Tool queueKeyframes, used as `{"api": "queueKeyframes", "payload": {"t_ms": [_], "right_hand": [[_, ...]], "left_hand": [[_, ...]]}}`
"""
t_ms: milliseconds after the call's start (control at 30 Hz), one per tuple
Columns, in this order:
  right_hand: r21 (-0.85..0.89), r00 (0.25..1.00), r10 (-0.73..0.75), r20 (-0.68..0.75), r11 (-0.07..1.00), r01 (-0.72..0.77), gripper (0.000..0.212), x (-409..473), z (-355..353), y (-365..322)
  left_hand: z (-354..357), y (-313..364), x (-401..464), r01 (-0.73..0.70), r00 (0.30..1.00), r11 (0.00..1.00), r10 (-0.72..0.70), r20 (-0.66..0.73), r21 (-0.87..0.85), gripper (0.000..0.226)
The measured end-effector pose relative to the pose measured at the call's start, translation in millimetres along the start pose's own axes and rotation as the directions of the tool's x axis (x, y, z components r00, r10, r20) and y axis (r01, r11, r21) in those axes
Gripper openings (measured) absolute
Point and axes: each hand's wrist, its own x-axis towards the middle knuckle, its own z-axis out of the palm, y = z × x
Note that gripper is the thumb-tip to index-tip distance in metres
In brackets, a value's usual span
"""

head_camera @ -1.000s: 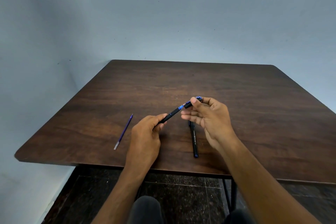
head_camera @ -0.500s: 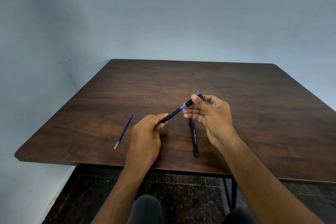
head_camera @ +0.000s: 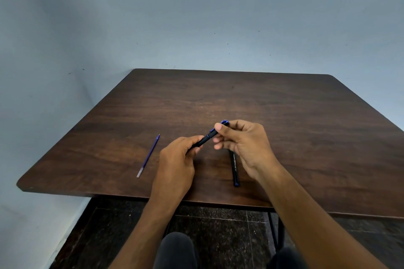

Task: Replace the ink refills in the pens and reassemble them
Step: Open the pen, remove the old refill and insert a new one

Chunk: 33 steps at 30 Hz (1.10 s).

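Both hands hold one black pen (head_camera: 206,137) above the middle of the worktop (head_camera: 284,116), nearer its front edge. The left hand (head_camera: 177,159) is curled round the lower barrel; the right hand (head_camera: 242,144) pinches the blue-tipped upper end between thumb and fingers. The step in hand looks like closing the pen up: pushing or twisting the top piece home on the barrel.

To do it well, I would keep the two parts in one straight line, hold the barrel still in the left hand and let only the right one turn or press, gently, so that the refill inside does not bend. Stop once the seam closes with no gap.

A second pen (head_camera: 235,168) lies on the worktop under the right hand, its end pointing to the front edge. A loose refill (head_camera: 149,155) lies well apart to the left, towards the left edge.

Against a second ago, the hands have drawn closer together and less of the barrel shows between them. The blue band that showed between the hands now sits right at the right thumb. The second pen and refill have not moved.
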Motion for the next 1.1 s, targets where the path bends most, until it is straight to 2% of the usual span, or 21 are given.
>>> {"api": "queueKeyframes", "payload": {"t_ms": [133,433,600,700,800,867,967,1100], "right_hand": [[-0.078,0.998,-0.058,-0.015,0.995,0.057,0.017,2,1,2],[-0.187,0.985,-0.171,0.013,0.967,0.171,0.01,-1,12,4],[-0.159,0.992,-0.123,-0.035,0.98,0.116,0.01,-5,16,5],[-0.099,0.995,-0.09,-0.033,0.991,0.087,0.011,-6,19,2],[-0.189,0.994,-0.105,-0.033,0.977,0.097,0.009,-13,27,8],[-0.234,0.991,-0.12,-0.065,0.967,0.102,0.01,-17,28,9],[-0.251,0.988,-0.119,-0.097,0.964,0.092,0.015,-18,18,-1],[-0.299,0.991,-0.119,-0.059,0.949,0.096,0.016,-23,-4,-22]], "left_hand": [[0,0,1,-0.032,0.999,0.999,0.032,0.0,0.014,0.03],[1,-5,1,0.076,0.995,0.993,-0.082,-0.066,-0.085,0.038],[2,-5,0,0.074,0.993,0.993,-0.082,-0.08,-0.094,0.035],[2,1,-1,0.055,0.994,0.986,-0.068,-0.082,-0.156,0.041],[0,11,-1,-0.029,0.997,0.987,0.017,-0.071,-0.158,0.049],[-1,13,-1,-0.05,0.997,0.992,0.043,-0.062,-0.117,0.045],[1,14,-2,-0.085,0.995,0.991,0.08,-0.052,-0.104,0.024],[9,31,0,-0.108,0.994,0.985,0.109,-0.003,-0.131,0.015]]}}
